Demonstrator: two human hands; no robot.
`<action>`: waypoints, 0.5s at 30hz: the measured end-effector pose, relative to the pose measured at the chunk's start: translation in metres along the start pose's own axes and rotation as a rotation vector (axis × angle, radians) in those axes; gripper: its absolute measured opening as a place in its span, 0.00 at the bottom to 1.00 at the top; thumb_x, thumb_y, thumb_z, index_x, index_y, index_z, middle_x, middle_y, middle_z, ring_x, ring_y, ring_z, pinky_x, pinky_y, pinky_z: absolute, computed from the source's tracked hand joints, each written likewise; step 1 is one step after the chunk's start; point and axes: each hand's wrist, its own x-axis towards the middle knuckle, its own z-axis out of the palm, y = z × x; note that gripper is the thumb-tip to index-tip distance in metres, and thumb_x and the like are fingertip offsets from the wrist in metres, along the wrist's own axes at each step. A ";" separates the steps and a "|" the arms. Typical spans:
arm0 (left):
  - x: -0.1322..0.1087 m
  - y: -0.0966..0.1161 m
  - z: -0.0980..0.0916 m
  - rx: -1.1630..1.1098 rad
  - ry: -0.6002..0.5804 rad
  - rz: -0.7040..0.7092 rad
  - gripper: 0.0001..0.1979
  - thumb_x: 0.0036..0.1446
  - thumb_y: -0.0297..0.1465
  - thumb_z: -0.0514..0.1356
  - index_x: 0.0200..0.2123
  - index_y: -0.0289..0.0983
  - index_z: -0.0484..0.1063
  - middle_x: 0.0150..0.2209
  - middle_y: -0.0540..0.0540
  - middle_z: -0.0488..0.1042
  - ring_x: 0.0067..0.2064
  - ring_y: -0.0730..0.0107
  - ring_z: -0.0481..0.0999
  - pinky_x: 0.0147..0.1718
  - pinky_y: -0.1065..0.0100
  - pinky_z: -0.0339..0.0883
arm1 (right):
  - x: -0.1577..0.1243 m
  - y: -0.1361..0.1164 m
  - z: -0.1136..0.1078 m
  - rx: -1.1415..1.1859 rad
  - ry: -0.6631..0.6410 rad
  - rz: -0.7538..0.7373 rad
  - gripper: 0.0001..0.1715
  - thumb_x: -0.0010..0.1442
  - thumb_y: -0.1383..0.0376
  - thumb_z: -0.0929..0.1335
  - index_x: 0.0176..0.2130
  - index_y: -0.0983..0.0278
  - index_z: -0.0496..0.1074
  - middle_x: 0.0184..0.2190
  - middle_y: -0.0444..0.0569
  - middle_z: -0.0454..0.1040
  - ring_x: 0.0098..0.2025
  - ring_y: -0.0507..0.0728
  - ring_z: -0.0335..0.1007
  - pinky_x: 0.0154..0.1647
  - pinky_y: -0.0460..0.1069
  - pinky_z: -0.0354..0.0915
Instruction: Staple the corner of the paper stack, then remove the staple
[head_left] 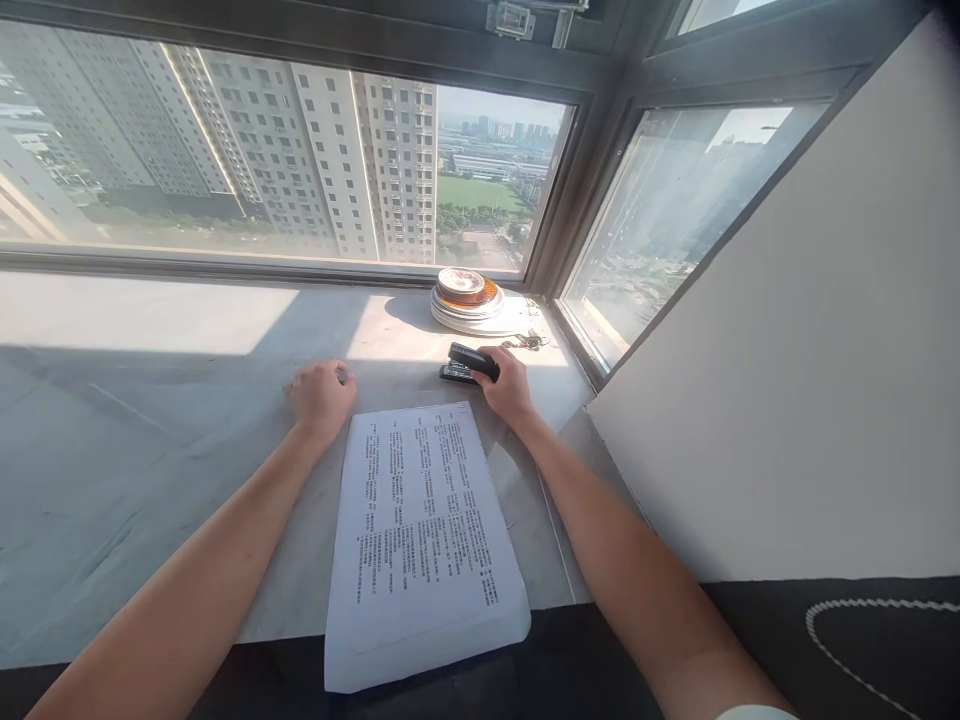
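A stack of printed white paper (424, 530) lies on the grey stone window ledge (150, 420), its near end hanging over the ledge's front edge. My right hand (506, 385) is closed around a black stapler (461, 365) that rests on the ledge just beyond the paper's far right corner. My left hand (321, 395) rests on the ledge left of the paper's far edge, its fingers curled under, and it seems to hold nothing.
A stack of plates (469, 300) with a patterned round tin on top stands in the sunlit far corner by the window. A small dark tangle, perhaps keys (529, 342), lies beside it. A white wall (810, 380) bounds the right side.
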 end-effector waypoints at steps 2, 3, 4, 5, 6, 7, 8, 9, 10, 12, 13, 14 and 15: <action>0.001 -0.002 -0.002 0.026 -0.006 -0.031 0.11 0.64 0.31 0.62 0.46 0.36 0.82 0.49 0.28 0.82 0.56 0.30 0.76 0.55 0.39 0.65 | 0.000 0.001 0.001 -0.009 -0.001 0.009 0.16 0.58 0.66 0.72 0.48 0.59 0.78 0.46 0.52 0.80 0.49 0.65 0.75 0.54 0.60 0.72; 0.001 -0.002 -0.003 0.036 -0.012 -0.031 0.11 0.65 0.31 0.61 0.46 0.36 0.82 0.50 0.27 0.81 0.57 0.28 0.75 0.55 0.38 0.65 | 0.000 0.002 0.001 -0.016 0.008 0.020 0.15 0.58 0.66 0.72 0.47 0.59 0.78 0.45 0.52 0.80 0.48 0.65 0.75 0.53 0.60 0.72; 0.001 -0.002 -0.003 0.043 -0.019 -0.026 0.12 0.65 0.31 0.61 0.47 0.36 0.82 0.50 0.26 0.81 0.58 0.27 0.74 0.55 0.37 0.65 | 0.000 0.003 0.001 -0.024 0.018 0.034 0.15 0.58 0.66 0.72 0.47 0.59 0.78 0.45 0.52 0.80 0.48 0.65 0.75 0.53 0.60 0.72; 0.001 -0.002 -0.004 0.049 -0.027 -0.021 0.12 0.66 0.31 0.61 0.48 0.36 0.82 0.51 0.26 0.80 0.59 0.27 0.74 0.55 0.37 0.65 | 0.001 0.004 0.001 -0.029 0.032 0.050 0.15 0.58 0.67 0.72 0.46 0.59 0.78 0.44 0.52 0.80 0.48 0.65 0.75 0.53 0.60 0.72; 0.001 -0.002 -0.005 0.053 -0.034 -0.017 0.12 0.66 0.31 0.60 0.48 0.36 0.82 0.51 0.26 0.80 0.60 0.26 0.73 0.55 0.37 0.65 | 0.001 0.005 0.000 -0.033 0.044 0.063 0.14 0.58 0.67 0.71 0.46 0.59 0.77 0.44 0.52 0.79 0.48 0.65 0.75 0.53 0.60 0.72; 0.001 -0.002 -0.005 0.056 -0.040 -0.016 0.12 0.67 0.31 0.60 0.49 0.36 0.81 0.50 0.26 0.80 0.60 0.26 0.73 0.55 0.36 0.65 | 0.002 0.006 0.000 -0.036 0.052 0.072 0.14 0.57 0.67 0.71 0.45 0.59 0.77 0.44 0.52 0.79 0.48 0.65 0.75 0.53 0.60 0.72; 0.001 -0.003 -0.006 0.058 -0.044 -0.018 0.12 0.67 0.31 0.60 0.49 0.36 0.81 0.50 0.26 0.80 0.60 0.27 0.74 0.55 0.36 0.66 | 0.002 0.007 0.000 -0.037 0.056 0.079 0.14 0.57 0.67 0.71 0.45 0.59 0.77 0.44 0.52 0.79 0.49 0.65 0.75 0.54 0.60 0.72; 0.001 -0.003 -0.007 0.060 -0.047 -0.022 0.12 0.68 0.31 0.59 0.48 0.37 0.81 0.50 0.26 0.80 0.60 0.27 0.74 0.55 0.36 0.66 | 0.002 0.007 -0.001 -0.038 0.057 0.082 0.14 0.57 0.67 0.71 0.45 0.59 0.77 0.45 0.52 0.79 0.49 0.65 0.74 0.54 0.60 0.72; 0.001 -0.004 -0.007 0.061 -0.049 -0.025 0.12 0.68 0.31 0.59 0.48 0.37 0.81 0.50 0.26 0.80 0.59 0.27 0.74 0.55 0.36 0.66 | 0.002 0.007 -0.001 -0.037 0.057 0.082 0.14 0.57 0.67 0.71 0.45 0.59 0.77 0.45 0.52 0.79 0.49 0.65 0.74 0.54 0.60 0.72; 0.002 -0.005 -0.008 0.061 -0.055 -0.032 0.12 0.69 0.32 0.59 0.48 0.36 0.81 0.51 0.26 0.80 0.59 0.28 0.74 0.55 0.36 0.66 | 0.002 0.006 -0.001 -0.035 0.054 0.078 0.13 0.57 0.66 0.71 0.45 0.59 0.76 0.45 0.52 0.79 0.48 0.65 0.74 0.54 0.60 0.72; 0.002 -0.006 -0.008 0.062 -0.058 -0.033 0.13 0.69 0.31 0.58 0.48 0.36 0.81 0.52 0.25 0.79 0.59 0.28 0.74 0.55 0.36 0.66 | 0.002 0.006 0.000 -0.034 0.057 0.076 0.13 0.57 0.66 0.71 0.44 0.59 0.76 0.44 0.52 0.79 0.48 0.65 0.74 0.54 0.60 0.72; 0.002 -0.007 -0.008 0.064 -0.063 -0.034 0.13 0.69 0.31 0.57 0.49 0.36 0.81 0.53 0.25 0.79 0.59 0.28 0.74 0.55 0.36 0.66 | 0.002 0.005 0.000 -0.031 0.058 0.074 0.13 0.57 0.66 0.71 0.44 0.59 0.76 0.44 0.52 0.79 0.48 0.65 0.74 0.54 0.60 0.72; 0.002 -0.008 -0.009 0.067 -0.068 -0.037 0.14 0.70 0.31 0.57 0.49 0.36 0.81 0.54 0.25 0.78 0.59 0.28 0.75 0.55 0.35 0.66 | 0.001 0.005 0.000 -0.028 0.059 0.073 0.13 0.57 0.66 0.71 0.44 0.59 0.76 0.44 0.52 0.78 0.48 0.65 0.74 0.53 0.60 0.72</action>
